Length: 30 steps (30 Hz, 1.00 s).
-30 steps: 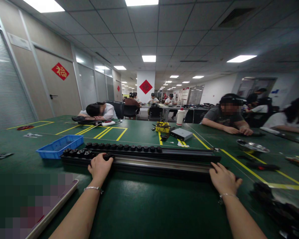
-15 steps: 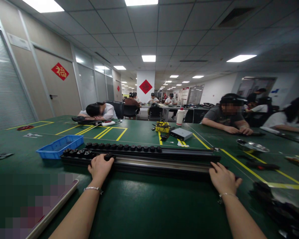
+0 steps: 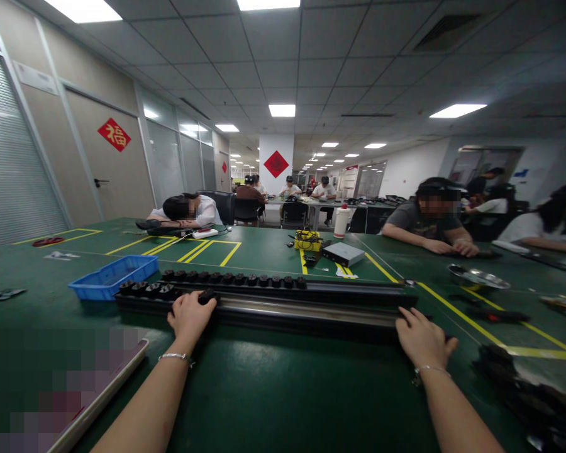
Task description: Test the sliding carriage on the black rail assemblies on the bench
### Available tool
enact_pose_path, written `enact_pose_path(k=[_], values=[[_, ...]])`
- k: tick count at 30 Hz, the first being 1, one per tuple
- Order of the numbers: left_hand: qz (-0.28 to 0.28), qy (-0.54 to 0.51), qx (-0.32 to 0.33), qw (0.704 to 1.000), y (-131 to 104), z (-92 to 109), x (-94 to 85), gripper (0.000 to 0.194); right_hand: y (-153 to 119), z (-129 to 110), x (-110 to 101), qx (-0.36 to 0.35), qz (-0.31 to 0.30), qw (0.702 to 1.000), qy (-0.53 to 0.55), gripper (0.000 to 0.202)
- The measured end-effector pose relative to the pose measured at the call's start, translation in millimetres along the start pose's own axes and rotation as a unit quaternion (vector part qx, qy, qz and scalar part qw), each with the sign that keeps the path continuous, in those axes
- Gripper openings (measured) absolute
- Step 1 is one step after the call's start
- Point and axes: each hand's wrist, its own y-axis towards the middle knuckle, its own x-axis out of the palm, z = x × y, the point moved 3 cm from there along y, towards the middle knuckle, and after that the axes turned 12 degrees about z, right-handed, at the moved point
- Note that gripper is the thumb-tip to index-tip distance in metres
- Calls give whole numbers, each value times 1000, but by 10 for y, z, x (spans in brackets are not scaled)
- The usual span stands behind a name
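Two long black rails lie side by side across the green table. The near rail has a bare metallic channel along much of its length and several black round socket modules at its left end. My left hand is closed around a black module sitting on this rail, its underside hidden. At the rail's right end, my right hand grips the end with fingers over the top and thumb out to the side. The far rail carries a row of similar modules.
A blue bin stands behind the rails' left end. Further back are a grey box, a yellow item with black cables and a white bottle. To the right are metal bowls and black parts. Other people sit around.
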Motion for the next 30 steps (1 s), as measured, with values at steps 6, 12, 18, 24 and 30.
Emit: enact_pose_path(k=[6,12,18,24,30], values=[[5,-10,10,1000,4,-19,23,38,1,-7,-3,3,-1,1000,1,50],[2,-10,6,1000,-9,7,-23,37,5,0,5,2,-13,1000,0,52],[5,-14,-8,1000,-26,10,-62,36,13,14,1,-2,-6,1000,-1,50],[10,-19,-15,1000,-26,5,-58,38,2,-2,-6,3,-12,1000,-5,52],[7,-11,-16,1000,-38,19,-77,38,-6,-4,-6,-11,4,1000,0,51]])
